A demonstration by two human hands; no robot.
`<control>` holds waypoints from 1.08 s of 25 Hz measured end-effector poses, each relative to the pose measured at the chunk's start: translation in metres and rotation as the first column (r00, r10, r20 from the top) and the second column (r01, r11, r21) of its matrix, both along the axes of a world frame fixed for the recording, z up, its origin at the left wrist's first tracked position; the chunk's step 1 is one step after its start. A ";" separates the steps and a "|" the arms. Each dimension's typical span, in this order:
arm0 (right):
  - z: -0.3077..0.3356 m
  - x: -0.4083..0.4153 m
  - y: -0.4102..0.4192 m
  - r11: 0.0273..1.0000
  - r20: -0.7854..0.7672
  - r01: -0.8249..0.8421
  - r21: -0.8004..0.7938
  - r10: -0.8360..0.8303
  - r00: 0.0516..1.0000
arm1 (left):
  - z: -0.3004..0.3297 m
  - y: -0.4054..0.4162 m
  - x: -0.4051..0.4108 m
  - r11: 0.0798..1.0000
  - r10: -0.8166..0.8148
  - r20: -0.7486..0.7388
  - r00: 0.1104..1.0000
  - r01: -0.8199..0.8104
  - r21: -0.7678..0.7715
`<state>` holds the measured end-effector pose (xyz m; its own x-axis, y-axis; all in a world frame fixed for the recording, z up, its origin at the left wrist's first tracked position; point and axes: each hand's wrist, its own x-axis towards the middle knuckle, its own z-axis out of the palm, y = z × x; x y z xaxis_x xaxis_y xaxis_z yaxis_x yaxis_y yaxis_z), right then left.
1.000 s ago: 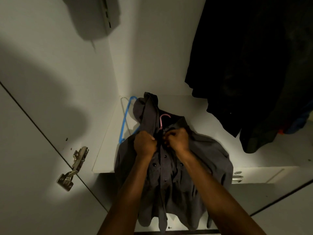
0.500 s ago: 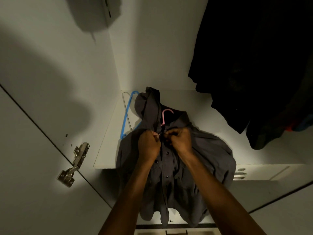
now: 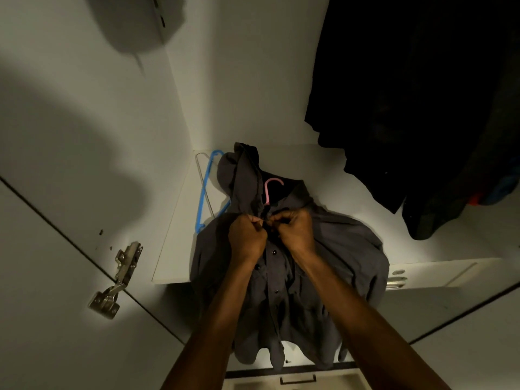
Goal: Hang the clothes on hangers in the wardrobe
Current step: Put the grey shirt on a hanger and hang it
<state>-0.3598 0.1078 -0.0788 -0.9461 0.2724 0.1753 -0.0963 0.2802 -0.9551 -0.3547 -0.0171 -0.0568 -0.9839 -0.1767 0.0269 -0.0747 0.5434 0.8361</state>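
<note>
— What does the head view give you?

— I see a grey shirt [image 3: 332, 249] lying on the white wardrobe shelf [image 3: 323, 164], its lower part draped over the shelf's front edge. A pink hanger [image 3: 269, 190] sits inside the collar, only its hook showing. Both hands are at the top of the button placket, just below that hook.

— And the fingers?

— The left hand [image 3: 246, 239] is curled tight and pinches the placket edge; the right hand [image 3: 295, 230] is curled the same way, pinching the opposite edge. Their fingertips almost meet (whether a button sits between them I cannot tell, it's too dark there).

— Anything else on the shelf?

— A blue hanger [image 3: 206, 190] lies flat to the left of the shirt, partly under it, with a thin wire hanger [image 3: 203, 175] just beside it. Dark clothes [image 3: 408, 108] hang at upper right. A metal hinge [image 3: 118, 280] is on the door at lower left.
</note>
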 end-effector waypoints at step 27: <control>0.016 -0.003 0.063 0.683 0.224 0.128 0.719 -0.403 0.887 | 0.037 0.027 -0.090 0.920 -0.103 -0.089 0.991 0.061 -0.386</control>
<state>-0.3633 0.1712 -0.0627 -0.8822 0.4604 0.0990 0.3737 0.8123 -0.4478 -0.4449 0.0098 -0.0194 -0.9822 -0.0507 0.1806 0.0614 0.8230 0.5647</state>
